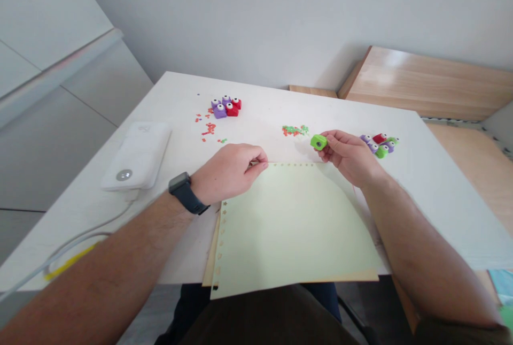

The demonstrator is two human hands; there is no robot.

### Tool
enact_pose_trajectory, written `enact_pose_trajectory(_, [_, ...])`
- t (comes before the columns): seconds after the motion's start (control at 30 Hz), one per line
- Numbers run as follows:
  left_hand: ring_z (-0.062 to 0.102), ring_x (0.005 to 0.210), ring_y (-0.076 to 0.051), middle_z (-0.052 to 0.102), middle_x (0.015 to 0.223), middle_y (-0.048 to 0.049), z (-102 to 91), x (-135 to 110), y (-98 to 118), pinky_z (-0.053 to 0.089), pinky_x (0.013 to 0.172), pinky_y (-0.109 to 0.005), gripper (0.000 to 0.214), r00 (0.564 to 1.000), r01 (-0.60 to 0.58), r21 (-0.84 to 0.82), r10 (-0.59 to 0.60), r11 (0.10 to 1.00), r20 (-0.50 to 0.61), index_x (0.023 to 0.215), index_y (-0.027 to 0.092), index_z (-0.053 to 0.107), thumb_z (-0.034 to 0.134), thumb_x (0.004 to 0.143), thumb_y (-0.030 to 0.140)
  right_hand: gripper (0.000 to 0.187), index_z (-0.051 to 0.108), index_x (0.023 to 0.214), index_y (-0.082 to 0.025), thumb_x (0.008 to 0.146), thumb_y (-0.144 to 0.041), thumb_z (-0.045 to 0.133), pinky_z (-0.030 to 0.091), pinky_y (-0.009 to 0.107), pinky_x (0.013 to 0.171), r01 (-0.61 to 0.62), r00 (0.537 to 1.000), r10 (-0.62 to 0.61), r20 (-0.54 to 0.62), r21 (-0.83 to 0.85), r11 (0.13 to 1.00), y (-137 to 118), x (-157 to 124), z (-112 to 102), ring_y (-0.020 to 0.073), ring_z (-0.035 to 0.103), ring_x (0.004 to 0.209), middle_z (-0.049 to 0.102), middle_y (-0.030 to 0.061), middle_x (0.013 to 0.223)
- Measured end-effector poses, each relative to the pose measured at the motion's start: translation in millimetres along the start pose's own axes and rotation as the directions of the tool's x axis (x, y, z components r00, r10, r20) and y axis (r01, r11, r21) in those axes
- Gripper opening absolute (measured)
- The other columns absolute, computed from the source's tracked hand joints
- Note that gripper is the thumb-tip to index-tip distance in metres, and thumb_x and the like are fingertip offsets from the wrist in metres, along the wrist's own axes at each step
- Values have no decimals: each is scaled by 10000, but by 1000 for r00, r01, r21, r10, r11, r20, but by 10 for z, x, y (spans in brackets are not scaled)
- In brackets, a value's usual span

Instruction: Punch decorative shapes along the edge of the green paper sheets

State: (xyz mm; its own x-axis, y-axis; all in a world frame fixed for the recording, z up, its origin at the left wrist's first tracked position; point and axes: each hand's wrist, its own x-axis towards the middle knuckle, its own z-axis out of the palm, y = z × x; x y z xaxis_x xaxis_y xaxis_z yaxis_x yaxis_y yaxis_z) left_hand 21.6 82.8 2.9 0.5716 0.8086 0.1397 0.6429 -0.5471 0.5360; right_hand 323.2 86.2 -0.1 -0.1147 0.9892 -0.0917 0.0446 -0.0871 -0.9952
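My left hand (236,169), a dark watch on its wrist, pinches the top left corner of a pale green sheet of paper (300,222). Small shaped holes run along the sheet's left and top edges. Between the thumb and fingers of my right hand (348,155) is a green craft punch (319,142), just above and apart from the sheet's top right corner. A yellowish sheet (348,277) shows beneath the green one. Small green and red paper cut-outs (295,130) lie beyond the sheet.
Purple and red punches (226,107) stand at the back left, near scattered red cut-outs (209,129). More punches (380,145) sit right of my right hand. A white power bank (138,155) with a cable (96,222) lies on the left of the white table (256,104).
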Motion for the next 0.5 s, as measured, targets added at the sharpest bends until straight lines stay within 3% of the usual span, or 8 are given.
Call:
enact_pose_trajectory(0.17, [673,815,-174,750,900,-11,0,2,-1,450,746,-306,205,1000,4,-3,-4,1000,2,923,206,709,546,973,320,260,654,934,-211,890,-463,700,446,309,630,22,999,-22,-33,-8,1000,23,22,1,155,581,705,673,41,869])
enact_pose_trajectory(0.3, [672,818,-171,748,895,-8,6,4,-10,447,749,-307,205,1000,12,3,-12,1000,-3,925,205,711,553,974,326,280,672,997,-216,883,-469,710,457,307,649,107,972,-157,-175,-266,958,109,79,-48,158,608,734,687,26,853])
enact_pose_trajectory(0.4, [672,822,-169,748,899,-7,4,1,-12,443,751,-304,211,1000,9,4,-9,1000,2,926,205,713,551,976,331,272,680,1048,-223,893,-444,702,485,335,708,150,944,-268,-191,-475,867,171,105,-99,177,638,786,715,31,876])
enact_pose_trajectory(0.5, [670,807,-159,744,887,0,-9,-5,-5,439,740,-291,209,1000,0,-17,1,1000,24,927,207,717,554,973,328,258,690,1044,-225,904,-441,689,494,352,724,141,936,-300,-185,-582,801,189,104,-123,194,660,808,742,46,901])
